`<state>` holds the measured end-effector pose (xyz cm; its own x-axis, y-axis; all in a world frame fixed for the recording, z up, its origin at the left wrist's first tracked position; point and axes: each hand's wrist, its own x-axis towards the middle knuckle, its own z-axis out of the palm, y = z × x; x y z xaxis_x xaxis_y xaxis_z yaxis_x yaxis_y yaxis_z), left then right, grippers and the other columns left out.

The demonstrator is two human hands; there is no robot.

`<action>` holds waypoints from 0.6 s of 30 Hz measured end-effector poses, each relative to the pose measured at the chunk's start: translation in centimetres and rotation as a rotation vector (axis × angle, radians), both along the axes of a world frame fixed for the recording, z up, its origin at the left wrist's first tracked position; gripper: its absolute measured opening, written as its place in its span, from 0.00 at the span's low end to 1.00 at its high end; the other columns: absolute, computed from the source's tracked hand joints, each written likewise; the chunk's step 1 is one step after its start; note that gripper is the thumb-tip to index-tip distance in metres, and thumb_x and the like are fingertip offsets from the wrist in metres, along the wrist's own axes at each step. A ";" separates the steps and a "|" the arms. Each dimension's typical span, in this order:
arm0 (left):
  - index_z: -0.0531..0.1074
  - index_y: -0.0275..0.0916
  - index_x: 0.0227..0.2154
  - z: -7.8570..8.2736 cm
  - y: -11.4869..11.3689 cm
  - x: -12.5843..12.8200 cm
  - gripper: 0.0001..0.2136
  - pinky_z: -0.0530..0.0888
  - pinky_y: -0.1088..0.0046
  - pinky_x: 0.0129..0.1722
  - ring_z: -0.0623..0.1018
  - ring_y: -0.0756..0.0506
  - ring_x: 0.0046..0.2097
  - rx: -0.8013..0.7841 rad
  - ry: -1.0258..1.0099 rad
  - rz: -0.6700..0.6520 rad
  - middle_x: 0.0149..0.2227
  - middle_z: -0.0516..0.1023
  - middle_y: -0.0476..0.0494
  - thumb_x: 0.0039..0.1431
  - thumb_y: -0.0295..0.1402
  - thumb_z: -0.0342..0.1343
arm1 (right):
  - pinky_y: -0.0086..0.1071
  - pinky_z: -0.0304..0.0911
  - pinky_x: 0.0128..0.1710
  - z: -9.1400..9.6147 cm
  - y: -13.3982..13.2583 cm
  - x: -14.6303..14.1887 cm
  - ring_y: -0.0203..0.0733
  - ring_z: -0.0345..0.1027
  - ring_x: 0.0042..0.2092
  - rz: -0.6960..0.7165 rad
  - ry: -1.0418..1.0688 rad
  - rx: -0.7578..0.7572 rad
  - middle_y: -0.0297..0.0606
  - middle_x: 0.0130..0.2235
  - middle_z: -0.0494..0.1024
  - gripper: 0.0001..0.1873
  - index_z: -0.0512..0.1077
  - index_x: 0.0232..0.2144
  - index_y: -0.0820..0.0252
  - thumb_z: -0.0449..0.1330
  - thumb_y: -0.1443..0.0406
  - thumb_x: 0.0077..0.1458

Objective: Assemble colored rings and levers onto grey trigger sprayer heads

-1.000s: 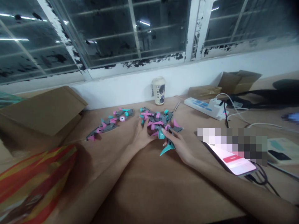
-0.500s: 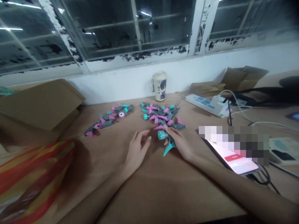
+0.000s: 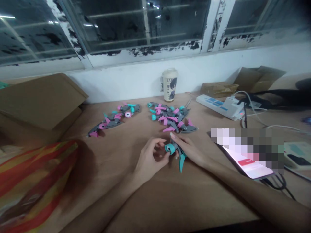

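The right hand (image 3: 188, 149) is gripping a sprayer (image 3: 182, 161); whether the left hand (image 3: 151, 159) is pinching its cap (image 3: 169, 149) cannot be told. At 12 o'clock, a cup (image 3: 169, 85) is showing "IAN", "COFFEE".

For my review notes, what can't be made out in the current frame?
All in the head view:
- Teal-and-gray sprayer head: partly hidden by the right hand.
- Left hand: too small to tell whether its thumb touches the teal collar.
- Phone: upper screen pixelated.
- Striped bag: blurred, cut off by the left edge.
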<state>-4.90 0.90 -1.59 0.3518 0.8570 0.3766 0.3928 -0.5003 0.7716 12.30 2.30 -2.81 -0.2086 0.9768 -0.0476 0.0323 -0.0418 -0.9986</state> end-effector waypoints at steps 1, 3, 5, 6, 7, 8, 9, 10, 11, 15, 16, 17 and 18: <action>0.66 0.39 0.41 0.0 0.2 -0.1 0.13 0.72 0.77 0.30 0.73 0.51 0.32 -0.061 -0.009 -0.044 0.36 0.71 0.47 0.51 0.26 0.55 | 0.26 0.58 0.20 -0.1 0.0 0.0 0.33 0.63 0.18 -0.001 -0.012 0.001 0.29 0.15 0.67 0.26 0.65 0.21 0.59 0.51 0.43 0.52; 0.67 0.39 0.40 0.0 0.6 -0.2 0.11 0.71 0.77 0.30 0.73 0.51 0.31 -0.183 -0.010 -0.122 0.33 0.72 0.48 0.53 0.28 0.55 | 0.26 0.58 0.20 -0.2 0.0 0.0 0.33 0.63 0.18 -0.003 -0.037 -0.002 0.29 0.15 0.67 0.26 0.66 0.21 0.59 0.51 0.43 0.52; 0.69 0.40 0.39 -0.1 1.0 -0.3 0.09 0.70 0.76 0.29 0.73 0.51 0.31 -0.260 -0.011 -0.167 0.30 0.72 0.50 0.54 0.31 0.56 | 0.26 0.58 0.20 -0.2 -0.1 0.0 0.33 0.63 0.18 -0.007 -0.054 -0.006 0.29 0.14 0.67 0.27 0.66 0.21 0.59 0.50 0.43 0.52; 0.69 0.40 0.40 -0.2 1.1 -0.3 0.10 0.70 0.76 0.29 0.73 0.51 0.31 -0.276 -0.021 -0.176 0.29 0.72 0.50 0.54 0.31 0.56 | 0.26 0.58 0.20 -0.2 -0.1 0.0 0.33 0.63 0.18 -0.011 -0.055 -0.006 0.30 0.14 0.67 0.27 0.66 0.20 0.59 0.50 0.43 0.52; 0.69 0.40 0.40 -0.3 1.2 -0.3 0.11 0.70 0.76 0.29 0.74 0.50 0.31 -0.276 -0.043 -0.174 0.30 0.72 0.50 0.53 0.31 0.57 | 0.26 0.58 0.20 -0.1 -0.1 0.0 0.33 0.63 0.18 -0.017 -0.052 -0.003 0.30 0.14 0.67 0.27 0.66 0.20 0.59 0.50 0.43 0.53; 0.68 0.41 0.41 -0.3 1.2 -0.3 0.12 0.70 0.75 0.30 0.74 0.50 0.32 -0.265 -0.076 -0.159 0.31 0.72 0.50 0.53 0.31 0.57 | 0.26 0.58 0.20 -0.1 -0.2 0.0 0.33 0.63 0.18 -0.025 -0.044 0.001 0.30 0.14 0.67 0.27 0.66 0.20 0.59 0.50 0.43 0.53; 0.68 0.40 0.41 -0.4 1.1 -0.3 0.12 0.71 0.75 0.30 0.74 0.50 0.32 -0.244 -0.113 -0.131 0.32 0.72 0.49 0.52 0.31 0.58 | 0.26 0.58 0.20 0.0 -0.2 0.0 0.33 0.63 0.18 -0.040 -0.031 0.006 0.30 0.14 0.67 0.27 0.65 0.20 0.59 0.50 0.43 0.52; 0.67 0.40 0.40 -0.4 0.9 -0.2 0.11 0.71 0.75 0.29 0.75 0.50 0.32 -0.214 -0.150 -0.094 0.33 0.72 0.48 0.52 0.31 0.58 | 0.27 0.58 0.21 0.0 -0.2 0.0 0.33 0.63 0.19 -0.059 -0.015 0.010 0.30 0.15 0.67 0.27 0.65 0.20 0.59 0.50 0.43 0.52; 0.67 0.39 0.38 -0.3 0.7 -0.1 0.10 0.71 0.76 0.29 0.74 0.50 0.32 -0.175 -0.184 -0.054 0.33 0.72 0.48 0.52 0.31 0.58 | 0.27 0.58 0.21 0.1 -0.2 0.0 0.34 0.64 0.19 -0.078 0.002 0.013 0.30 0.15 0.67 0.27 0.65 0.20 0.58 0.50 0.43 0.52; 0.70 0.38 0.34 0.0 -0.3 0.3 0.04 0.72 0.77 0.28 0.74 0.51 0.34 -0.035 -0.200 -0.031 0.37 0.69 0.45 0.54 0.29 0.57 | 0.28 0.58 0.22 0.0 -0.2 0.0 0.34 0.63 0.20 -0.130 0.052 0.014 0.31 0.15 0.68 0.28 0.65 0.19 0.58 0.49 0.42 0.52; 0.71 0.39 0.35 0.0 -0.4 0.3 0.05 0.73 0.77 0.28 0.74 0.51 0.35 -0.022 -0.188 -0.044 0.38 0.68 0.45 0.54 0.29 0.57 | 0.29 0.57 0.22 -0.1 -0.2 0.0 0.35 0.63 0.20 -0.132 0.062 0.015 0.31 0.15 0.67 0.28 0.65 0.19 0.58 0.49 0.42 0.52; 0.72 0.39 0.37 0.1 -0.6 0.4 0.07 0.73 0.77 0.28 0.74 0.50 0.36 -0.015 -0.176 -0.050 0.39 0.67 0.45 0.54 0.28 0.57 | 0.29 0.57 0.22 -0.1 -0.2 0.0 0.35 0.62 0.20 -0.134 0.071 0.016 0.31 0.15 0.67 0.28 0.65 0.18 0.58 0.49 0.42 0.52; 0.72 0.40 0.38 0.1 -0.6 0.5 0.08 0.73 0.78 0.28 0.74 0.50 0.36 -0.012 -0.165 -0.047 0.39 0.67 0.45 0.53 0.27 0.57 | 0.29 0.57 0.22 -0.2 -0.3 -0.1 0.35 0.62 0.20 -0.134 0.076 0.015 0.31 0.15 0.67 0.28 0.65 0.19 0.58 0.50 0.42 0.52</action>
